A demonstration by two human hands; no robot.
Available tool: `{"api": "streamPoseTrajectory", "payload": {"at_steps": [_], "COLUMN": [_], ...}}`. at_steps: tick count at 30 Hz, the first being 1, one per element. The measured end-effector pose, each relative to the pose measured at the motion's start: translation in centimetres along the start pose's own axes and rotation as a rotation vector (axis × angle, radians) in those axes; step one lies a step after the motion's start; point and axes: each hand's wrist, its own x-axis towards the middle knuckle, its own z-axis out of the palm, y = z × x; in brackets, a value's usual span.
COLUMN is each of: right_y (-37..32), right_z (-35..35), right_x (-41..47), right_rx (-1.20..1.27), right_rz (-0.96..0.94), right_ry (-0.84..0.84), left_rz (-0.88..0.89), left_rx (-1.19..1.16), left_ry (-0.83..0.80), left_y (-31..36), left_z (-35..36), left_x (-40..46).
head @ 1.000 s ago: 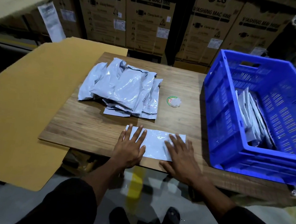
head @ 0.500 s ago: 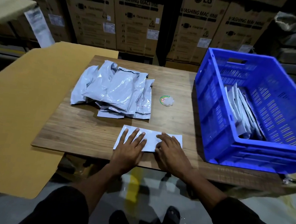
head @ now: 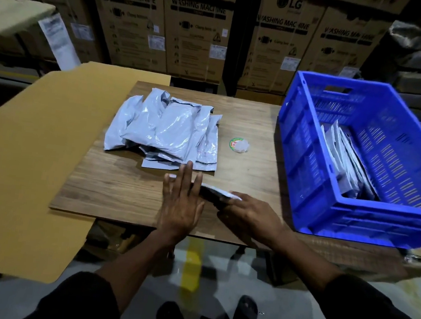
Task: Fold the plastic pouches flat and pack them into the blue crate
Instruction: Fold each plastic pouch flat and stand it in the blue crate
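Grey pouch being folded (head: 217, 192): lies near the front edge of the wooden table (head: 122, 194), between the two hands; its right end is lifted off the wood, and most of it is hidden by the hands.
Left hand (head: 180, 203): palm down, fingers straight and together, lying flat over the left part of that pouch, fingertips reaching toward the heap behind.
Right hand (head: 248, 212): fingers curled round the right end of the pouch, gripping it with that edge raised.
Heap of unfolded pouches (head: 165, 131): grey, shiny and crumpled, piled on the middle of the table just beyond the left hand's fingertips.
Blue crate (head: 306, 174): stands on the right side of the table, near the right hand but apart from it; its walls are slotted.
Packed pouches (head: 344, 163): a row of flat grey ones stands on edge inside the crate, leaning against its left wall.
Round sticker (head: 239, 145): small, with a green rim, on the wood between the heap and the crate; something pale covers part of it.
Brown cardboard sheet (head: 28, 155): wide, partly tucked under the table's left side.
Cartons (head: 197, 25): printed "WASHING MACHINE", stacked along the back.
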Motion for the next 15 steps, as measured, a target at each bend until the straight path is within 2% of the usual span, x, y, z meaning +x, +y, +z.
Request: {"api": "streamPoseTrajectory", "payload": {"at_steps": [2, 4, 6, 8, 10, 12, 13, 14, 15], "right_y": [0.2, 0.2, 0.8, 1.3, 2.1, 2.5, 2.1, 1.6, 0.4], "right_z": [-0.5, -1.0, -1.7, -2.4, -2.7, -2.2, -1.8, -1.2, -0.4], "right_x": [0.5, 1.2, 2.0, 2.7, 3.3, 3.8, 4.0, 3.9, 3.6], "right_rx": [0.237, 0.516, 0.715, 0.809, 0.715, 0.368, 0.162, 0.058, 0.067], "right_rz": [0.168, 0.403, 0.605, 0.689, 0.691, 0.634, 0.604, 0.595, 0.602], "right_ry": [0.062, 0.087, 0.003, -0.124, -0.236, -0.333, -0.315, -0.244, -0.161], "left_rz": [0.067, 0.171, 0.231, 0.235, 0.192, 0.148, 0.131, 0.111, 0.085], "left_rx": [-0.092, -0.197, -0.239, -0.217, -0.188, -0.145, -0.117, -0.096, -0.093], "left_ry": [0.062, 0.039, -0.067, -0.205, -0.348, -0.421, -0.423, -0.412, -0.389], "left_y": [-0.2, -0.4, -0.3, 0.0, 0.3, 0.3, 0.4, 0.6, 0.8], "left_z": [-0.7, -0.7, 0.1, 1.3, 2.5, 3.2, 3.4, 3.6, 3.6], "left_x": [-0.1, -0.2, -0.1, -0.4, -1.0, -1.9, -2.2, -2.5, -2.6]}}
